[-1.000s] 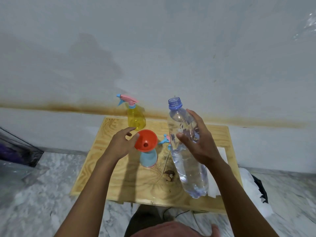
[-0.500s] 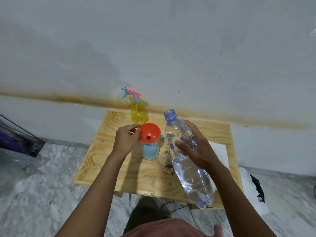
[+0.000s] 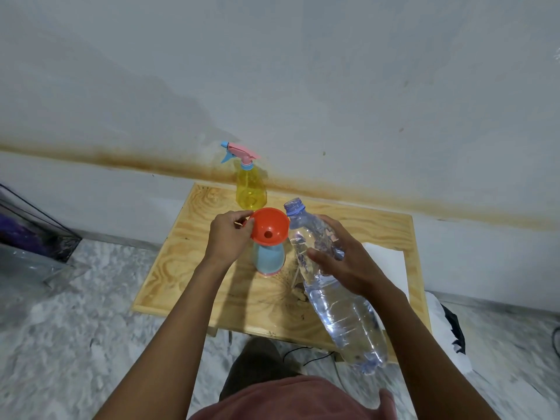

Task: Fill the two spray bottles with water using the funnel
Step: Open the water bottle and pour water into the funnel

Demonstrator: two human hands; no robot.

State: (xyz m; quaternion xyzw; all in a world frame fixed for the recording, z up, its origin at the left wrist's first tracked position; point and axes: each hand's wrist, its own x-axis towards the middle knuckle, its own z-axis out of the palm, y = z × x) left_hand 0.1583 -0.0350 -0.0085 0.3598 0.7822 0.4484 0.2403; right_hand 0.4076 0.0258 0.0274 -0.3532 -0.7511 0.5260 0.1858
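An orange funnel [image 3: 269,226] sits in the neck of a light blue spray bottle [image 3: 269,257] standing on the wooden table [image 3: 194,268]. My left hand [image 3: 228,234] pinches the funnel's left rim. My right hand [image 3: 342,256] grips a large clear water bottle [image 3: 339,298], uncapped and tilted, its blue-ringed mouth [image 3: 294,206] right beside the funnel's right rim. No water stream shows. A yellow spray bottle [image 3: 250,189] with its pink and blue trigger head on stands at the table's far edge.
A white sheet [image 3: 389,265] lies on the table's right side. A thin stick and brown crumbs lie near the water bottle. A dark case [image 3: 33,234] sits on the marble floor at left; a white bag [image 3: 448,334] at right. The wall is close behind.
My right hand has tipped the water bottle further left, bringing its mouth down to the funnel's rim. My left hand keeps its hold on the funnel.
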